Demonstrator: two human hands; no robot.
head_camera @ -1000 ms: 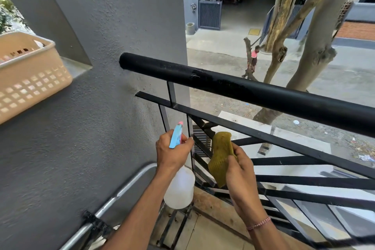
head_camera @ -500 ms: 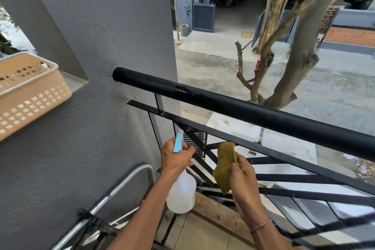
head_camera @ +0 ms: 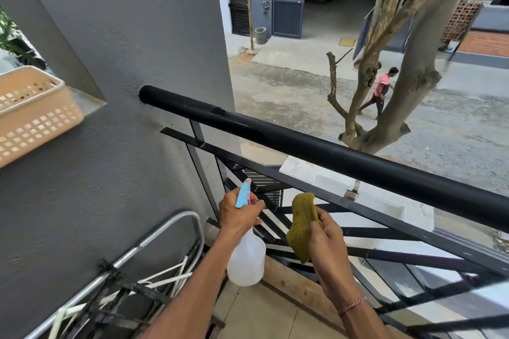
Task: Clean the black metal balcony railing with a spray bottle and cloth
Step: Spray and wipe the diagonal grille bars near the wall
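Fingers (head_camera: 254, 205) of left hand (head_camera: 238, 216) are being curled round spray bottle (head_camera: 246, 261) | yellow cloth (head_camera: 301, 224) is being pinched by right hand (head_camera: 326, 239) | railing bars (head_camera: 358, 208) are being faced just ahead, running rightward, nearer the cloth.

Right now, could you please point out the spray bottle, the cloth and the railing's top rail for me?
spray bottle (head_camera: 246, 259): head view, on its translucent white body below the left hand.
cloth (head_camera: 301, 224): head view, on the yellow-green fabric's middle.
top rail (head_camera: 330, 155): head view, on the round black bar's upper surface.
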